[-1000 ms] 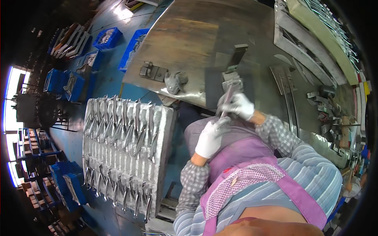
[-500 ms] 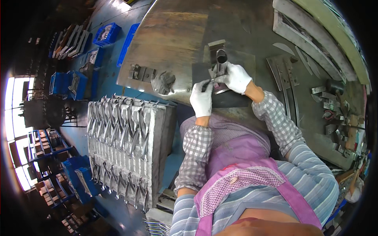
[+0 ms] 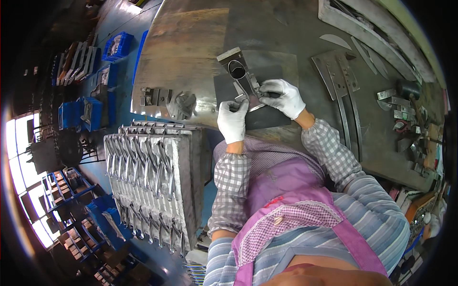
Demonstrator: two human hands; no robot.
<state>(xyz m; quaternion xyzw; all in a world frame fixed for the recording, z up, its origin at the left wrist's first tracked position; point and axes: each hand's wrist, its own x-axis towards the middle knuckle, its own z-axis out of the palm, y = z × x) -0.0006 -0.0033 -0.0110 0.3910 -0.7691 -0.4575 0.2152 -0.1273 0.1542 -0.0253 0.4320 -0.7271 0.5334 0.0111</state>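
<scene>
A metal piece with a round, tube-like opening (image 3: 237, 71) stands on a dark square mat (image 3: 273, 119) on the worktable, with a flat metal block (image 3: 230, 54) against its far side. My left hand (image 3: 233, 121), in a white glove, is pinched closed at the near left of this piece; what lies between its fingertips is too small to make out. From the right, my gloved right hand (image 3: 284, 99) has its fingers curled against the side of the same metal piece. The fingertips partly hide the lower end of the piece.
Grey crumpled gloves (image 3: 181, 105) and small metal blocks (image 3: 155, 97) lie at the table's left edge. A rack of curved metal parts (image 3: 143, 167) stands left of me. Long metal strips (image 3: 344, 114) and assorted tools (image 3: 405, 114) lie on the right.
The round-ended metal piece is turned and its opening now faces up more to the left. My right hand has drawn away from its top to its right side; the two hands are farther apart.
</scene>
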